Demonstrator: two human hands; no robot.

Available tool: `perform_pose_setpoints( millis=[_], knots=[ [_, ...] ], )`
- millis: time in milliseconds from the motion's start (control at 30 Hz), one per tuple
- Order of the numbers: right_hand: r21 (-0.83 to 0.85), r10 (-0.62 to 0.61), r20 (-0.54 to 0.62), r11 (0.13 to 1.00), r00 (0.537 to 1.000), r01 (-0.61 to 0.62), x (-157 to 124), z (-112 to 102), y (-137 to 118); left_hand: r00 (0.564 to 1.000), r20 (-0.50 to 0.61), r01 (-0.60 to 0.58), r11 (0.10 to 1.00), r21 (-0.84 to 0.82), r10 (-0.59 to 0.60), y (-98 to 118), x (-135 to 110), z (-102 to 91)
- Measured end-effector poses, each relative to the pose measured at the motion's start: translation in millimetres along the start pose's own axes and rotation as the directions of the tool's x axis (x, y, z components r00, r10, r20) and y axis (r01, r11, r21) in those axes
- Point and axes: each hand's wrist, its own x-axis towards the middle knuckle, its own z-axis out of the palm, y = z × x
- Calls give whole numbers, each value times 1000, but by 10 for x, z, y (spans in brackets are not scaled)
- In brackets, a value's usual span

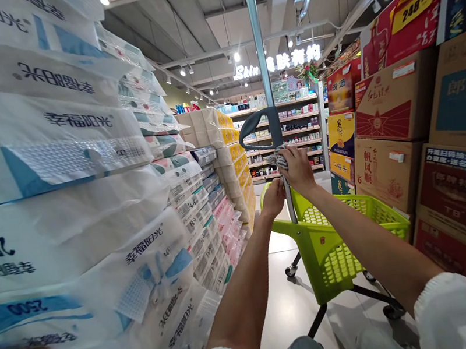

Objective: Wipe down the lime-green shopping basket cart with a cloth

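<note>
A lime-green plastic shopping cart (332, 259) stands before me. A tall metal pole (257, 35) rises at its near side, with a dark grey loop handle (260, 147) on it. Just under that handle, my right hand (300, 171) is closed on a small grey-and-white striped cloth (277, 159), pressed against the pole. Lower down and to the left, my left hand (273, 199) has its fingers curled round the pole. The fingertips of both hands are partly hidden.
Stacked white tissue packs (90, 221) wall the left side, with yellow-and-white packs (231, 163) beyond. Cardboard drink cartons (396, 172) are piled close on the right. Lit store shelves (282, 125) stand at the back. Pale floor tiles (275, 303) lie between.
</note>
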Motion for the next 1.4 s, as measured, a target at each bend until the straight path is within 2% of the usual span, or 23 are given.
perform_pose_setpoints(
  millis=[67,200,267,367,467,567,633,733,833,900,967,1033,1133,1200,1267,1400],
  knots=[
    [14,2,18,1000,1000,-2,-173,48,23,1000,-19,3,1000,11,-3,-5,-20,3],
    [0,18,101,1000,995,-18,-698,143,89,999,-24,-33,999,36,34,-16,-49,-19],
    [-17,12,142,1000,990,-10,-761,123,92,999,-8,-47,999,21,48,-16,-52,-26],
    [-17,-23,133,1000,991,26,-491,26,49,1000,5,14,997,-75,-14,-23,-57,-2],
    [23,31,7,999,999,-31,-101,-39,-3,997,45,68,974,-216,-60,-50,-66,45],
    [56,36,-39,998,999,-33,-21,-5,-3,995,72,92,946,-311,-73,-83,-82,80],
    [63,31,-17,998,999,-30,-214,62,28,994,69,108,930,-352,-90,-95,-102,88],
    [70,61,47,995,997,-65,-738,177,80,993,38,114,936,-333,-108,-97,-159,85],
    [63,107,120,991,987,-115,-1249,245,105,997,23,72,982,-176,-69,-96,-235,70],
    [45,104,166,993,981,-113,-1422,239,106,1000,19,25,998,-59,-24,-96,-276,57],
    [30,79,197,996,977,-87,-1399,198,96,1000,30,-1,1000,-14,1,-94,-302,50],
    [28,64,188,997,980,-71,-1211,144,76,997,75,17,997,-81,-11,-87,-318,51],
    [35,116,82,992,990,-120,-855,104,36,991,135,45,977,-207,-17,-78,-346,69],
    [10,142,67,990,988,-143,-753,132,22,995,102,17,980,-200,3,-86,-370,81],
    [-22,149,106,989,983,-148,-844,192,27,999,51,-6,989,-145,14,-108,-389,87],
    [-37,181,206,983,962,-177,-1423,296,74,998,58,-8,995,-100,14,-150,-396,76]
  ],
)
